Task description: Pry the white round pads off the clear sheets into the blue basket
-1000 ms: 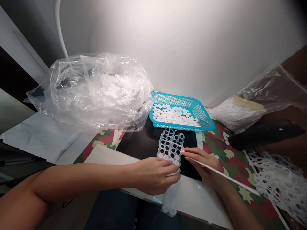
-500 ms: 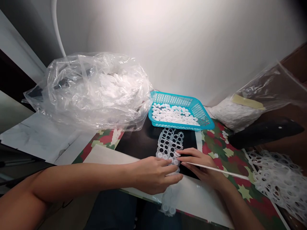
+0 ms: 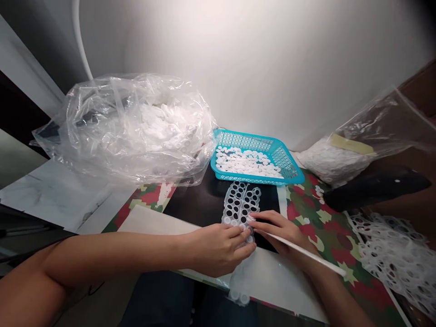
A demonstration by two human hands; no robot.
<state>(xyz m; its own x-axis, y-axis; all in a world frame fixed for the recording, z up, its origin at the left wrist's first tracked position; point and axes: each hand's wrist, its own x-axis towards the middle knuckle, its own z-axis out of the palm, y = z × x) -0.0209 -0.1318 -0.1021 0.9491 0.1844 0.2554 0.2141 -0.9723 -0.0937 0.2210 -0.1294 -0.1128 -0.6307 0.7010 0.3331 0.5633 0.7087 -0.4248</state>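
Note:
A translucent plastic sheet of joined rings lies on a black mat. Its far rows have open holes, while white discs sit in rows near my fingers. My left hand is closed over the sheet from the left, fingers bent onto its near part; the thumb is hidden. From the right, my right hand holds a thin white stick that slants across the palm. Its fingertips touch the sheet beside a small white disc. The sheet's near end hangs past the table edge.
Behind the sheet stands a blue basket with several loose white discs. A large clear bag of white pieces fills the left. To the right are another bag, a black object and a heap of ring sheets.
The white stick's outer end has swung down and slightly left. My left fingers have drawn back a little to the left, and the right fingertips have shifted slightly on the sheet.

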